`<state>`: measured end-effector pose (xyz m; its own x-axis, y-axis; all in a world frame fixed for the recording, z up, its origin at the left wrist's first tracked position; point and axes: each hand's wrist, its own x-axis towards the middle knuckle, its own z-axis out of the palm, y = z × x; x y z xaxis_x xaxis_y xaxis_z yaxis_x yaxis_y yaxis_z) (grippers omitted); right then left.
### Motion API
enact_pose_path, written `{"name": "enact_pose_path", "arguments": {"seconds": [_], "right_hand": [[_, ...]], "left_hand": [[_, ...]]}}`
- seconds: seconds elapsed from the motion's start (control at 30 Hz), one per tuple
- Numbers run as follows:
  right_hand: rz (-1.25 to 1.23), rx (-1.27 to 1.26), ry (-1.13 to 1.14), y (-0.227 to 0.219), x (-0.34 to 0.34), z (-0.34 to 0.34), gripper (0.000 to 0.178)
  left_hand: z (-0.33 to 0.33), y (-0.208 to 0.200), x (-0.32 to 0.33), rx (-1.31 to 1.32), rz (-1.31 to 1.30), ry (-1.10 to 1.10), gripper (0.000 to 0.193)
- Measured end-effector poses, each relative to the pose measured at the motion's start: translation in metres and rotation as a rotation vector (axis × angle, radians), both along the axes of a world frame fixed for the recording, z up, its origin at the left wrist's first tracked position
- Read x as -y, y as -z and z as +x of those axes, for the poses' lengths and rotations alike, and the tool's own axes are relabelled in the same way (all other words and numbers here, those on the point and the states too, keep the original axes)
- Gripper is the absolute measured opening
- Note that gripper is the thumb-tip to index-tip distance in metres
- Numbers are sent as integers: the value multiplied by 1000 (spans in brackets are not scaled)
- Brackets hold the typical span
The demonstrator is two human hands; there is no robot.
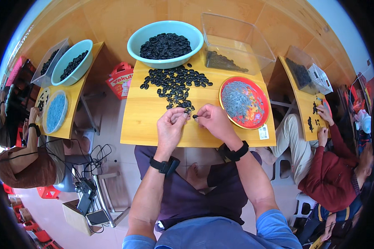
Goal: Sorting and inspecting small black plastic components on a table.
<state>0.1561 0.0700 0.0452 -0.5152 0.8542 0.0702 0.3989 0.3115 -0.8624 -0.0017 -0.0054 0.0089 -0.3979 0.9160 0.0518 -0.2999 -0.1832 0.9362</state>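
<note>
My left hand point(172, 124) is above the near middle of the yellow table point(162, 139), thumb and fingertips pinched together; what they hold is too small to make out. Close on its right, my right hand point(216, 121) pinches a small black oval piece point(195, 116) between thumb and forefinger. Just beyond both hands lies a loose spread of similar black oval pieces point(174, 83). A pale turquoise basin point(131, 43) heaped with more of them stands at the far left of the table. Right of my right hand, a red patterned tray point(265, 99) holds many thin grey metal pieces.
A clear plastic bin point(237, 31) with dark pieces in it is at the table's far right. Co-workers sit at side tables: one in a maroon sleeve point(332, 182) on the right, another on the left. Cables point(97, 159) and a metal-legged stool stand at lower left.
</note>
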Motion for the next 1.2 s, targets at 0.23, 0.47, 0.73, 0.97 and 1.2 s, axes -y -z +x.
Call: {"name": "enact_pose_path", "arguments": {"seconds": [0.23,0.47,0.73,0.97,1.2], "right_hand": [[-322,-308,-11,-10,-1,7,18],[-342,-258,30,-6,-3,8,20],[-479,-453,89,-6,-1,5,16],[-428,-472,46,0,-2,4,18],[-388,-441,33,4,1,-1,18]], "left_hand": [[-1,-1,2,-115,39,40,20],[1,0,2,-51,-5,42,16],[-1,-2,-1,-79,-81,58,15],[-9,-8,-4,-180,-178,63,14],[-6,0,-3,-157,-157,54,14]]}}
